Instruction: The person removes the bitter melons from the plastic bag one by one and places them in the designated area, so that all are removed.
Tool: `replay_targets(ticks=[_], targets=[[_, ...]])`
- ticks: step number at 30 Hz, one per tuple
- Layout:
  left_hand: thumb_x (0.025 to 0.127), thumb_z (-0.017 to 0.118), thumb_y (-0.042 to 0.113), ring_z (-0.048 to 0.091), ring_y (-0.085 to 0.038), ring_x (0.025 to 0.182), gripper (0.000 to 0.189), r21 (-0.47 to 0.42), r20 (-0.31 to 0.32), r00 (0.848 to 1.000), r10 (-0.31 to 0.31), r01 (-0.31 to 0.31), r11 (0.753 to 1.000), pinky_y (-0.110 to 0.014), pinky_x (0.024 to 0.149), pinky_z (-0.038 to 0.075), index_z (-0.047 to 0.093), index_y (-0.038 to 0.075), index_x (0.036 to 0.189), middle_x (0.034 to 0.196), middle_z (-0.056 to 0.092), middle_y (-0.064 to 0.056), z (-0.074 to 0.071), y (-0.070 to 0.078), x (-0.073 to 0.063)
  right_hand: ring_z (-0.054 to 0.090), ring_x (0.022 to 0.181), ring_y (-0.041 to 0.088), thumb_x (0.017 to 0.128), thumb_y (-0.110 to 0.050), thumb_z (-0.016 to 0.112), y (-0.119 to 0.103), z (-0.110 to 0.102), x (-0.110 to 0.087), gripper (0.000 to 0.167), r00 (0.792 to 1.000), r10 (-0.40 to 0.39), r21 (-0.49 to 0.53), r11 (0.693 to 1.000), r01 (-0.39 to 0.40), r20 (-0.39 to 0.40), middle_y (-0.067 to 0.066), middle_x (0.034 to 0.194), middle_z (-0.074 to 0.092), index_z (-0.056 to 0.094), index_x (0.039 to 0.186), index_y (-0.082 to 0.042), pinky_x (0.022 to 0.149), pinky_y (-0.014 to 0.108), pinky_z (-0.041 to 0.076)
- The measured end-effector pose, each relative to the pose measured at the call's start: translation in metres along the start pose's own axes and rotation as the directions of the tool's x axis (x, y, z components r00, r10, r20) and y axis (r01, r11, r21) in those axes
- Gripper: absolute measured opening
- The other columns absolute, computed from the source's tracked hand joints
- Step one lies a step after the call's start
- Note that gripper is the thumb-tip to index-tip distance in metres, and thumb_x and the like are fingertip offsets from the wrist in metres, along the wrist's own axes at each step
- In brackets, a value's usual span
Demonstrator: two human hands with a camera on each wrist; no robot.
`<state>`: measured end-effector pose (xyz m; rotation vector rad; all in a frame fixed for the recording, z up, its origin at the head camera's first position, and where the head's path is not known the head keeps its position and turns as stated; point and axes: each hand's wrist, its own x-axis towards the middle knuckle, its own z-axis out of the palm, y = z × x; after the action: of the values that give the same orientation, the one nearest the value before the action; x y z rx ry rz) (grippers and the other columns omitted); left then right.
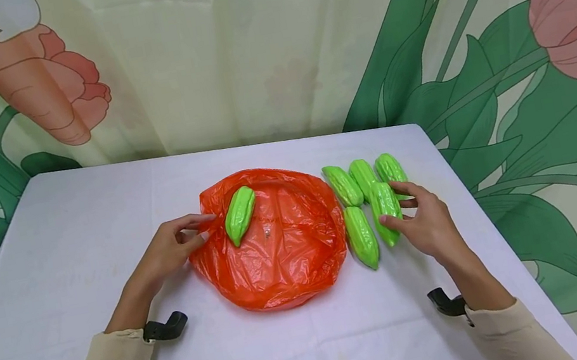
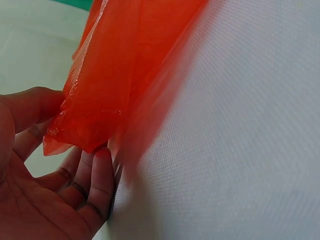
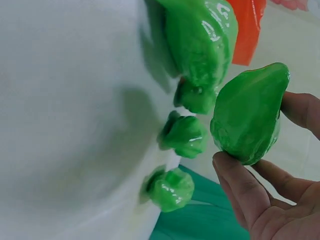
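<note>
A red plastic bag (image 1: 297,262) lies spread on the table, its side rising in a low wall. My left hand (image 1: 168,247) is at its left edge and pinches the film between thumb and fingers, as the left wrist view of the bag (image 2: 115,80) shows. One glossy green ridged gourd (image 1: 241,216) lies at the bag's upper left. My right hand (image 1: 428,223) holds another green gourd (image 3: 250,112) between thumb and fingertips, raised above the cloth. Several like it lie right of the bag, among them a near gourd (image 1: 361,238) and a far-left gourd (image 1: 343,185).
A white cloth covers the table (image 1: 74,243), whose far edge meets a curtain (image 1: 265,49) printed with leaves, tulips and a carrot. The table's right edge runs just beyond the right hand. A black wrist mount (image 1: 166,327) sits on the left forearm, another mount (image 1: 447,302) on the right.
</note>
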<state>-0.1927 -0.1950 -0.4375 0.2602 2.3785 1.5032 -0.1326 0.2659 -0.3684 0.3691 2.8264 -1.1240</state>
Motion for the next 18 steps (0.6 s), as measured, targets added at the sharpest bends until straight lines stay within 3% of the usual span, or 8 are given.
replay_targets(ticks=[18], targets=[[0.103,0.061,0.007,0.055,-0.028,0.093,0.043,0.002,0.008,1.0,-0.004,0.004,1.0,-0.026,0.065,0.051,0.066,0.013,0.145,0.143,0.063,-0.018,-0.001,0.002,-0.001,0.054,0.14,0.044,0.093,-0.014,0.082,0.019,0.005,-0.001,0.08,0.996,-0.001,-0.049,0.999,0.006,0.092,0.02,0.162,0.048,0.043,0.162,-0.011,0.101,0.054,0.056]])
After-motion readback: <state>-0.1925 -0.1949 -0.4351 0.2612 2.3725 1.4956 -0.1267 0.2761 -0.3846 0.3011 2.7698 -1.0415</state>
